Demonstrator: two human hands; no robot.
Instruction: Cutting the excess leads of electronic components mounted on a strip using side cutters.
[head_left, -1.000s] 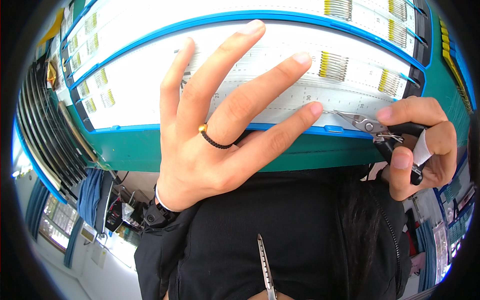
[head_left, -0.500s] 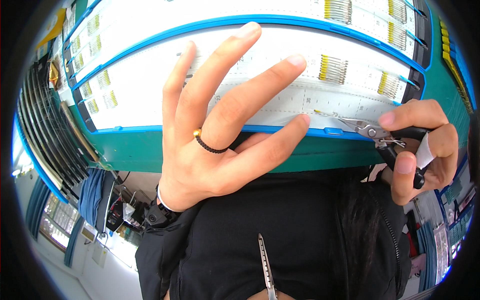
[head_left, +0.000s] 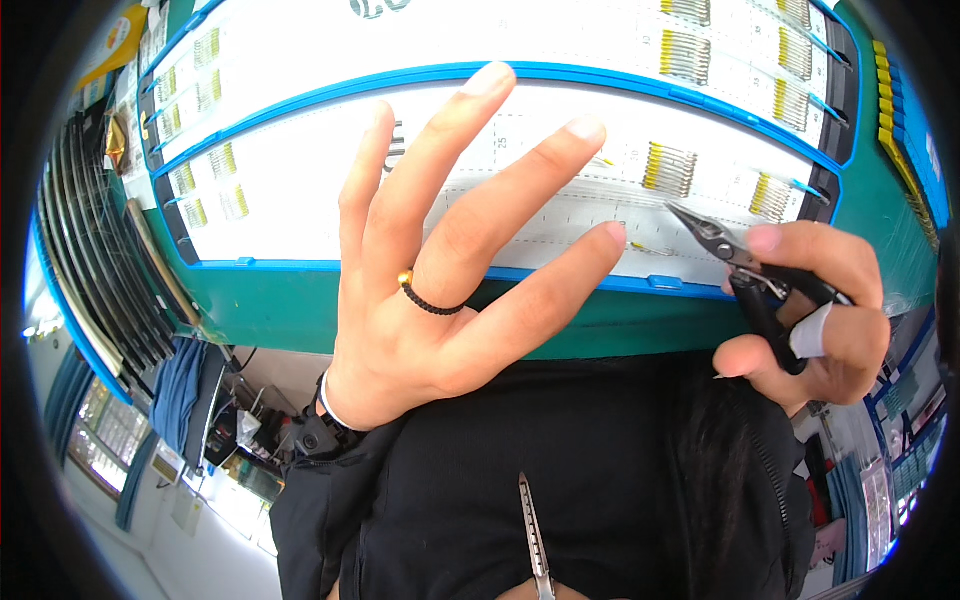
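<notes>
Partly hidden: pliers (head_left: 745, 268) handles.

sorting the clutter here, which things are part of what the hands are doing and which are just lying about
In use:
left hand spread on the white board
right hand gripping black pliers
small yellow part at the tips

Lying about:
black cables
yellow part rows

The person is wearing a thin black band ring with a small gold bead (head_left: 430, 298) at the base of the left hand's (head_left: 440, 290) ring finger, a white tape wrap (head_left: 812, 332) around one finger of the right hand (head_left: 815, 320), and black jacket sleeves (head_left: 330, 440) ending below the fingers at the wrist.
</notes>
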